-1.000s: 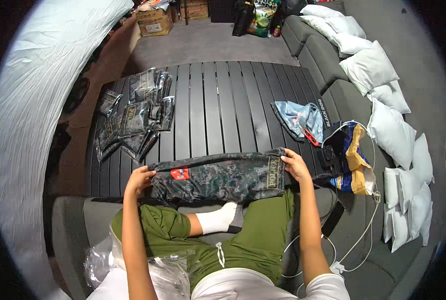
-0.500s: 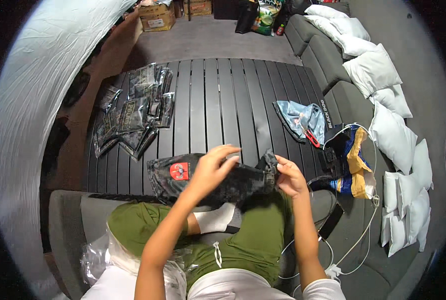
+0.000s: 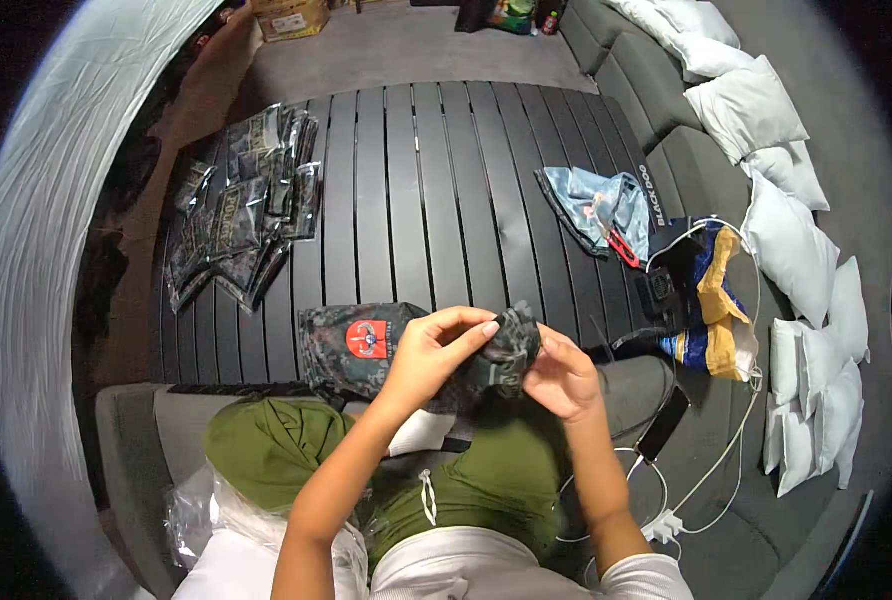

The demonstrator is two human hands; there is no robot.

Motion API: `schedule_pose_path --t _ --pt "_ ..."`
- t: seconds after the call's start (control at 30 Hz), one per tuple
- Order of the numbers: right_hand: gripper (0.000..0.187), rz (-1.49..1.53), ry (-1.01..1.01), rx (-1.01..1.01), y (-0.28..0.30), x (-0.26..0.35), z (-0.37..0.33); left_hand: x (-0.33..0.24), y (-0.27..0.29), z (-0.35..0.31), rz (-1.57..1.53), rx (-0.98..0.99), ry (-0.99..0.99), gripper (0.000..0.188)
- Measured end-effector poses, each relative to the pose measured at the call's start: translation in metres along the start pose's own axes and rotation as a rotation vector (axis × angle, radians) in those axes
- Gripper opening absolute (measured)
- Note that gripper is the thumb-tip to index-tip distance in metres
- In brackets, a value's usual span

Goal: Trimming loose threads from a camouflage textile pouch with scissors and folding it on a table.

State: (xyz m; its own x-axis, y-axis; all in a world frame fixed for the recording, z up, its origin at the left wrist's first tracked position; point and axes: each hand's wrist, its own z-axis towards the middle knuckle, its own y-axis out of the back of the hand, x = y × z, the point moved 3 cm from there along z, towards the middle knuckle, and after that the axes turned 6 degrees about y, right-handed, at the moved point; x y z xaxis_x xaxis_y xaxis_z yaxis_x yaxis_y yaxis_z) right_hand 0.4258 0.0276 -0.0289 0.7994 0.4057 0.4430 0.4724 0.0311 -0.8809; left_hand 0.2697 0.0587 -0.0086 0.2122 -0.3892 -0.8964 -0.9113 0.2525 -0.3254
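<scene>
A dark camouflage cloth piece [image 3: 344,368] with a red patch stretches from the table's near edge to above my lap. At its right end the fabric is gathered into a bunch. My left hand [image 3: 428,350] pinches the upper left side of this bunch between thumb and fingers. Closed on the bunch's right side is my right hand [image 3: 566,380], its fingertips partly hidden behind the cloth. The patch end hangs free of both hands, lying flat.
Several plastic-wrapped dark packages [image 3: 236,215] are piled on the slatted black table [image 3: 401,200] at left. At right lie a light blue cloth [image 3: 616,205] and a red-handled tool [image 3: 622,248]. A phone [image 3: 663,425], white cables and several white pillows [image 3: 786,215] occupy the sofa.
My left hand has moved right and down from above the cloth and taken hold of its bunched end. My right hand has shifted slightly left and down. The view has tilted a little.
</scene>
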Motion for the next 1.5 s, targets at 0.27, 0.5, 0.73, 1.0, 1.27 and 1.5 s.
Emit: schedule_pose_path --t 0.27,0.5,0.73,1.0,1.27,1.5 --pt "0.021 -0.470 0.136 -0.070 -0.022 0.006 -0.007 -0.021 -0.002 -0.017 0.368 -0.033 -0.139 0.013" --pt "0.016 -0.429 0.276 -0.178 -0.030 -0.001 -0.010 -0.018 -0.014 -0.021 0.215 -0.013 -0.128 0.017" --pt "0.025 -0.890 0.431 -0.196 -0.016 0.031 0.004 -0.010 -0.001 -0.023 0.209 -0.094 -0.097 0.015" --pt "0.036 -2.092 0.735 -0.819 0.178 0.154 0.055 -0.015 -0.003 -0.028 0.226 -0.075 0.001 0.015" --pt "0.030 -2.379 0.392 -1.074 0.170 0.140 0.057 -0.013 0.003 -0.034 0.134 -0.087 0.023 0.016" --pt "0.025 -2.006 0.775 -0.774 0.119 0.128 0.032 -0.019 0.002 -0.035 0.314 -0.101 -0.134 0.014"
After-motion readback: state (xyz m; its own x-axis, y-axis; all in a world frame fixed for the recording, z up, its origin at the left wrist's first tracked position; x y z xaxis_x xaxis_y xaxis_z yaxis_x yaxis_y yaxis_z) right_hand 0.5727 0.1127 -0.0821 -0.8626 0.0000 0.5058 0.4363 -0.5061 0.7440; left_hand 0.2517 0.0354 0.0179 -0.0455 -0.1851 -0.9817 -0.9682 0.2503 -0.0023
